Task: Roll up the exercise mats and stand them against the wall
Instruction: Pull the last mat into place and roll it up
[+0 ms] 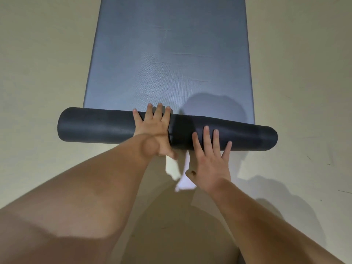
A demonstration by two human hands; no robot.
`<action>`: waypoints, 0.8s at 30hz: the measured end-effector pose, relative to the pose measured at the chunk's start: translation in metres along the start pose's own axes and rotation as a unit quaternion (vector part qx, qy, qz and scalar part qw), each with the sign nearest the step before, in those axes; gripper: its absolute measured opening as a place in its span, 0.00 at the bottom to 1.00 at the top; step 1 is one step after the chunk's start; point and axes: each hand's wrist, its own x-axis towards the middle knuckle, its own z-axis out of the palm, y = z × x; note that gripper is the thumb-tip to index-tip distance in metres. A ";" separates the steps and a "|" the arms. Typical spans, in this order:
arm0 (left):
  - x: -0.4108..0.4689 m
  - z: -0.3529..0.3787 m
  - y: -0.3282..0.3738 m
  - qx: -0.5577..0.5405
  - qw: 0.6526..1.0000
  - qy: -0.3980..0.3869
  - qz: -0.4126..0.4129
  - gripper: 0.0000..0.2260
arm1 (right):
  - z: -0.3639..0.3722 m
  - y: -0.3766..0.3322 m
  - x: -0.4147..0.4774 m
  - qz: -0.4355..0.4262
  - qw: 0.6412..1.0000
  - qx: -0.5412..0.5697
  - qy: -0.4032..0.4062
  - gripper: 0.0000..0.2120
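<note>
Both my hands lie flat and open on the rolled part of the mat, gripping nothing. My left hand presses palm-down across the top of the roll, near its middle, fingers spread and reaching over its far edge, thumb down on the near side. My right hand sits a little to the right and nearer to me, fingers splayed up the near face of the roll, the heel of the palm off it above the floor.

The roll is dark grey and lies crosswise in front of me, slightly skewed, its right end nearer than its left. Beyond it the unrolled stretch of the mat runs away flat on the pale floor, blue-grey. Something white, blurred, shows on the floor between my wrists; I cannot tell what it is.
</note>
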 end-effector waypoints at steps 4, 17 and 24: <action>-0.002 -0.005 -0.001 -0.034 0.998 0.048 -0.008 0.68 | -0.017 0.006 0.029 -0.008 1.000 0.009 -0.017 0.60; 0.021 0.002 -0.008 0.004 1.000 0.011 0.004 0.68 | -0.051 0.011 0.093 0.009 0.999 0.002 -0.033 0.47; 0.022 -0.027 -0.018 -0.028 0.999 0.006 0.026 0.66 | -0.082 0.015 0.115 -0.014 0.998 0.016 -0.059 0.36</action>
